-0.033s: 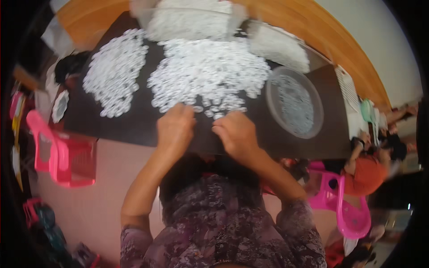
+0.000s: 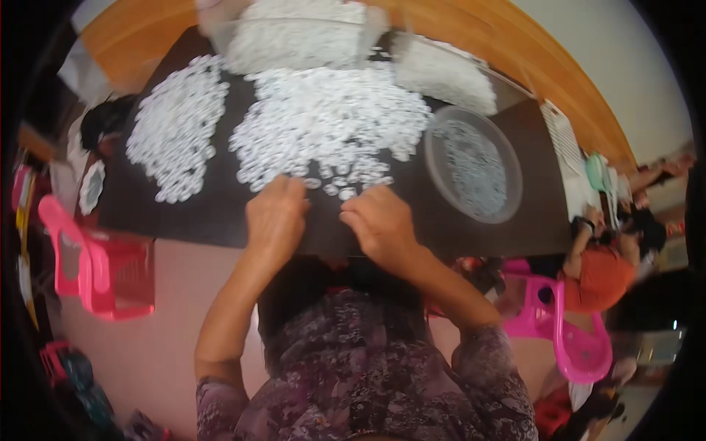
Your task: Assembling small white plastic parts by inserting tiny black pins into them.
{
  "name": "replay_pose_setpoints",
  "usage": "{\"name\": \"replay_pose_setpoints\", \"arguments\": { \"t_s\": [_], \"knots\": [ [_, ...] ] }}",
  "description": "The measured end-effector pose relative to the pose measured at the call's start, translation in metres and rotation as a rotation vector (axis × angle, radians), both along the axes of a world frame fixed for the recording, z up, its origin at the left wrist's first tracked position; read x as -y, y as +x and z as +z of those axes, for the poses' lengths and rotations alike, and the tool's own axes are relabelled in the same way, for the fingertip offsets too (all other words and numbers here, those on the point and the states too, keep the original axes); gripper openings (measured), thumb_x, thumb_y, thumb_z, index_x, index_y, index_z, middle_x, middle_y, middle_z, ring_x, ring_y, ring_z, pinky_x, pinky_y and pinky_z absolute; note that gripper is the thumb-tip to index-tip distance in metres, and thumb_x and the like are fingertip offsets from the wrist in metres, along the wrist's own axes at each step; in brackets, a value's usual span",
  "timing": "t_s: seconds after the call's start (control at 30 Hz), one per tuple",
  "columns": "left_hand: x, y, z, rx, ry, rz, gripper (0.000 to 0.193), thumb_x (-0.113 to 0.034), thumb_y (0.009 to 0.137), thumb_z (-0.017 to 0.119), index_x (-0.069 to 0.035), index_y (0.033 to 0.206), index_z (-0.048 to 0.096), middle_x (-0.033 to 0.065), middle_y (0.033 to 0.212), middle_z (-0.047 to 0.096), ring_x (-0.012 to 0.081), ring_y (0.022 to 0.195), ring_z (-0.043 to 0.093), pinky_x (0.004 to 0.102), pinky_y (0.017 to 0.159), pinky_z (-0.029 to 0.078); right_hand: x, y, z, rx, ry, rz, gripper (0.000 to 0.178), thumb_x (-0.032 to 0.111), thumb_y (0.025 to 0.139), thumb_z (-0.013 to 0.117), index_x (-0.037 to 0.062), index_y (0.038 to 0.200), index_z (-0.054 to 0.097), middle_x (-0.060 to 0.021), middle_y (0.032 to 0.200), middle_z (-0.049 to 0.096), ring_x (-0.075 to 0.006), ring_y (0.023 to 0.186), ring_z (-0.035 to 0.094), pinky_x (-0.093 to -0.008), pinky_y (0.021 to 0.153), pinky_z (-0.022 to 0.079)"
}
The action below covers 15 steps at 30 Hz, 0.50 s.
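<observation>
A broad heap of small white oval pieces (image 2: 323, 117) covers the middle of the dark table (image 2: 198, 217). At its near edge my left hand (image 2: 276, 220) is closed with curled fingers, and whatever it may hold is hidden. Across a small gap, my right hand (image 2: 379, 226) is closed too, thumb against the fingers. A loose white piece (image 2: 347, 193) lies right by its fingertips; I cannot tell whether they grip it. Several more loose pieces lie between the hands and the heap.
A second heap of white pieces (image 2: 179, 128) lies at left. Behind stand a clear bin (image 2: 294, 44) and a smaller clear container (image 2: 445, 73), both full of white pieces. A round clear tub (image 2: 518, 187) holds small greyish parts. Pink chairs (image 2: 110, 275) flank the table; a person in orange (image 2: 599, 275) sits at right.
The whole view has shifted slightly, so the table and heaps sit a little further left. Both hands stay closed at the heap's near edge, hardly moved relative to it.
</observation>
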<state>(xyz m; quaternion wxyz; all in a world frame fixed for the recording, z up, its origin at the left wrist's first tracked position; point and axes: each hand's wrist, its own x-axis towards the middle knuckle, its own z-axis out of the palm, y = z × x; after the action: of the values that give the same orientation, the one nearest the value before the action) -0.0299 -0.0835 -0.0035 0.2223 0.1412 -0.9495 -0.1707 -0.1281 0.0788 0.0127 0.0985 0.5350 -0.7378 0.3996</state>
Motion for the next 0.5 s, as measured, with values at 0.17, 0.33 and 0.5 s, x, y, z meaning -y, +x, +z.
{"name": "replay_pose_setpoints", "arguments": {
  "t_s": [0.17,0.33,0.5],
  "knots": [
    [-0.009,-0.001,0.01,-0.089,-0.067,-0.083,0.013,-0.001,0.071,0.065,-0.003,0.08,0.055,0.0131,0.073,0.052,0.0328,0.069,0.057,0.0415,0.058,0.044,-0.04,-0.021,0.01,-0.056,-0.024,-0.124,0.009,0.002,0.072,0.069,0.0038,0.079,0.063,-0.0096,0.074,0.058,-0.0286,0.071,0.055,-0.036,0.061,0.045],
    [-0.013,0.003,0.008,-0.173,0.013,-0.06,0.007,0.003,0.073,0.063,0.0,0.075,0.057,0.0117,0.071,0.052,0.0273,0.064,0.056,0.0358,0.056,0.044,-0.094,-0.09,0.017,-0.117,0.067,-0.462,0.007,0.011,0.076,0.064,0.0058,0.081,0.066,-0.0117,0.074,0.06,-0.0306,0.075,0.058,-0.0398,0.067,0.045],
    [-0.031,0.0,0.022,-0.189,0.535,-0.08,0.007,0.002,0.077,0.063,0.001,0.081,0.057,0.011,0.073,0.057,0.0242,0.065,0.058,0.0319,0.059,0.045,-0.116,-0.136,-0.003,-0.157,0.331,-0.553,0.006,0.012,0.074,0.065,0.0083,0.078,0.067,-0.0096,0.073,0.06,-0.0304,0.076,0.058,-0.0402,0.066,0.045]
  ]
}}
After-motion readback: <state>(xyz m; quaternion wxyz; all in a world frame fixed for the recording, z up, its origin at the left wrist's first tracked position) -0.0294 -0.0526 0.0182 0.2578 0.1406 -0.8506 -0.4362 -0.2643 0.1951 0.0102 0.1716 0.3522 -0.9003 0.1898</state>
